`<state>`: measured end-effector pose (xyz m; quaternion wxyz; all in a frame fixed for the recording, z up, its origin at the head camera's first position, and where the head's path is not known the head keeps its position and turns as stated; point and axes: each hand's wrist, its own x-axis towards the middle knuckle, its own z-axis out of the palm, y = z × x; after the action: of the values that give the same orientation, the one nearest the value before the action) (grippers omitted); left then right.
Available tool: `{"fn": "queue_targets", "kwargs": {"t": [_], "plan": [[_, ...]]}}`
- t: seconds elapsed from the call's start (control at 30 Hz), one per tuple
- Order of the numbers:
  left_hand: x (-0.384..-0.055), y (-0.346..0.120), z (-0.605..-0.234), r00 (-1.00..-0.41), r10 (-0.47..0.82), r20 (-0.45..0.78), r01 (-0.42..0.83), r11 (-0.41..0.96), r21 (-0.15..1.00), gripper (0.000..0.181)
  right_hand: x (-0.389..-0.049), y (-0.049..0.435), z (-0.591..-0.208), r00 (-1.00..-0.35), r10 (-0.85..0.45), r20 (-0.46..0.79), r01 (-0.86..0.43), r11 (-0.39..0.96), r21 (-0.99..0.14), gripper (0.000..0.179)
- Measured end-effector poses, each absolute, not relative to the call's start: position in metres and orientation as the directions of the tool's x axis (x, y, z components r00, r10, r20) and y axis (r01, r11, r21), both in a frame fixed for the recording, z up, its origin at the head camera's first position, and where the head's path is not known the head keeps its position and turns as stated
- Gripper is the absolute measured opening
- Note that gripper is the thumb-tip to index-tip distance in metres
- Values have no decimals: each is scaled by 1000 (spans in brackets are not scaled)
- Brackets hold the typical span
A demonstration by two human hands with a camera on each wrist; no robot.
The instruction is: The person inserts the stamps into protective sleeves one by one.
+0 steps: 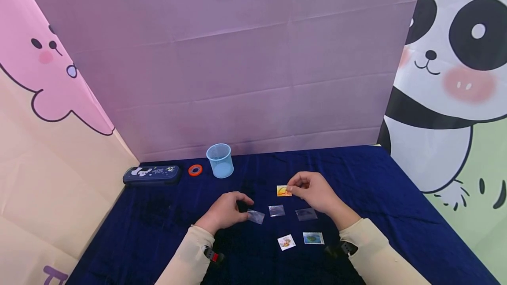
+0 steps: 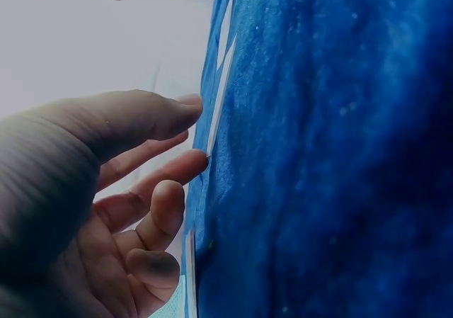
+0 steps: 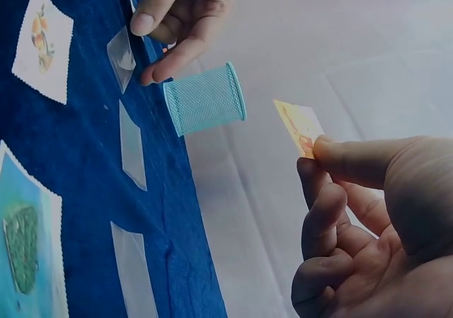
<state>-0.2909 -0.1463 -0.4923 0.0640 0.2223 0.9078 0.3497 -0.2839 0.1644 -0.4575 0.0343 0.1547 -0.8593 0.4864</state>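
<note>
Between thumb and forefinger, my right hand [image 1: 317, 193] pinches a small yellow-orange stamp [image 1: 283, 191], which the right wrist view shows raised off the cloth. My left hand [image 1: 226, 213] has its thumb and fingers spread apart, the thumb tip right at the edge of a small clear plastic sleeve [image 1: 256, 217]. To the right of that lie a second clear sleeve [image 1: 277, 210] and a third one [image 1: 306, 214]. Nearer to me are two stamps with toothed edges: a white one with a small colourful picture [image 1: 286, 242] and a blue-green one showing an island [image 3: 21, 251].
A light blue mesh pen cup [image 1: 220, 161] stands at the back of the dark blue cloth [image 1: 158, 223]. Left of it are a red-orange tape roll [image 1: 195, 170] and a dark blue pencil case [image 1: 152, 174]. A mauve curtain [image 1: 257, 69] hangs behind.
</note>
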Motion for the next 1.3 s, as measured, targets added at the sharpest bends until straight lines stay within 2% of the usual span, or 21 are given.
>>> {"fn": "queue_targets", "kwargs": {"t": [0.23,0.6,0.9,1.13,1.3], "plan": [[-287,-144,-492,-889,458,13,349,659,667,33,-284,166,-457,-954,-225,196,-283,470,-836,4],[-289,-141,-497,-892,452,13,358,688,631,27,-284,166,-455,-952,-233,200,-289,457,-842,4],[-288,-142,-496,-884,466,31,383,686,619,6,-283,165,-455,-951,-238,196,-288,459,-841,4],[-288,-147,-493,-882,469,43,381,656,652,8,-282,164,-455,-950,-246,194,-290,457,-841,3],[-290,-151,-487,-889,445,108,390,612,687,5,-282,163,-454,-946,-248,207,-302,452,-839,3]]}}
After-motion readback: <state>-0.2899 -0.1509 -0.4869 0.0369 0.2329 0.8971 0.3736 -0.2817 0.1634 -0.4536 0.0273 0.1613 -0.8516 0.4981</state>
